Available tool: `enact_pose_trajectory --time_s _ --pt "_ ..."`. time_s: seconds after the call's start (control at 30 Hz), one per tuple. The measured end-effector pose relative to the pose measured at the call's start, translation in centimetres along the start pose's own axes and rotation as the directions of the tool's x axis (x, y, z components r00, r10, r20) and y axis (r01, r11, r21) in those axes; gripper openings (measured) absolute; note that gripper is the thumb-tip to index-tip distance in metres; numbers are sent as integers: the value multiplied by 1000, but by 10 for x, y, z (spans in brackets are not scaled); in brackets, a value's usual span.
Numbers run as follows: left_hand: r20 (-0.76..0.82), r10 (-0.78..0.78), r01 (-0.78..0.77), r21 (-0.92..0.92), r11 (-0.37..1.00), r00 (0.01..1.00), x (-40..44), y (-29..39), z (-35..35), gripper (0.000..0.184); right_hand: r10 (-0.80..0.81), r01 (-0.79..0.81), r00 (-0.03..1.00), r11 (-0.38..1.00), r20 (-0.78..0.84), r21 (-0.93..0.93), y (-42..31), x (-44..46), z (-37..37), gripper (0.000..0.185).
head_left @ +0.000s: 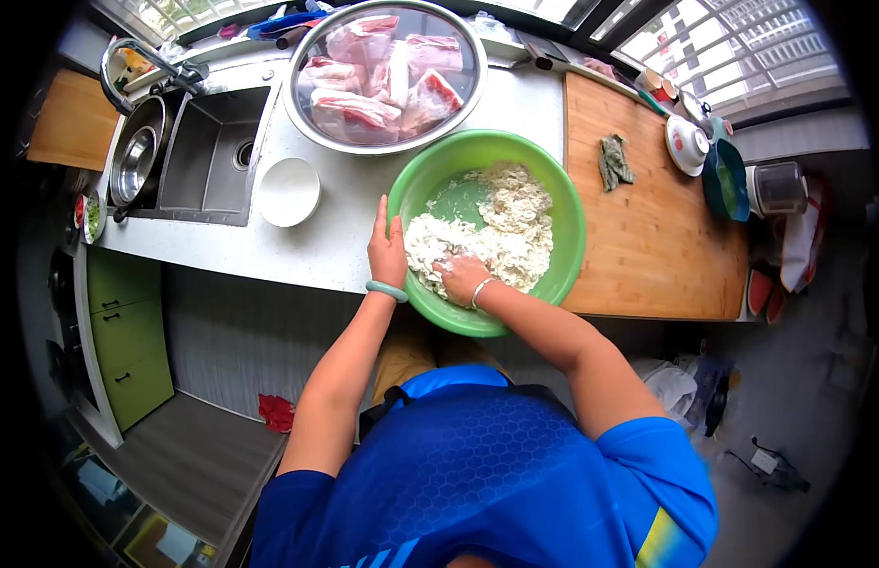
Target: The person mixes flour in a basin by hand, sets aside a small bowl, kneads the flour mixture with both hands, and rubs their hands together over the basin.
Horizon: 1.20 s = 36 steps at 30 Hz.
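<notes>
A large green basin (564, 241) stands at the counter's front edge, holding a shaggy, crumbly white dough (515, 213). Against the basin's left outer wall rests my left hand (387, 254), its fingers stretched out along the rim and a pale green bangle at the wrist. My right hand (463, 277) is inside the basin, pressed into the near part of the dough. Flour coats its fingers, which are partly buried, so whether they close on anything is hidden.
Behind the basin sits a steel bowl of raw meat pieces (390, 80). A white bowl (290, 192) is to the left, near the sink (217, 151). On the right, a wooden board (648, 246) bears a crumpled cloth (615, 163), with bowls along its far edge.
</notes>
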<state>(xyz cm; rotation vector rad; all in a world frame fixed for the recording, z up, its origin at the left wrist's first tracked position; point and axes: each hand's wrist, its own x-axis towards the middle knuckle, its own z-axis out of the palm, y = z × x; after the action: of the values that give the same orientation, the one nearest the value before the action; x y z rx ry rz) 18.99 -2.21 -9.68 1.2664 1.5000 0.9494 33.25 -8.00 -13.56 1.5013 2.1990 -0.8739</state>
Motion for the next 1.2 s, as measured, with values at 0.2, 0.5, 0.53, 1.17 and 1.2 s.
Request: enact_pose_trajectory --time_s 0.2,0.5,0.53,1.17,1.2 --pt "89 -14 21 -83 996 996 0 -4 -6 44 346 -249 848 928 -402 276 33 62 -41 44" --pt "-73 -16 10 -79 997 997 -15 -21 0 48 424 -402 889 903 -171 149 98 -21 -111 28" --pt "-74 -19 13 -77 997 997 -21 -26 3 48 422 -400 891 904 -168 151 100 -12 -113 28" --pt "175 103 -108 18 994 979 38 0 -8 47 -195 228 946 968 258 -107 30 -62 -34 39" --pt "172 44 -45 7 999 984 37 3 -6 46 -198 231 943 968 268 -99 31 -49 -25 39"
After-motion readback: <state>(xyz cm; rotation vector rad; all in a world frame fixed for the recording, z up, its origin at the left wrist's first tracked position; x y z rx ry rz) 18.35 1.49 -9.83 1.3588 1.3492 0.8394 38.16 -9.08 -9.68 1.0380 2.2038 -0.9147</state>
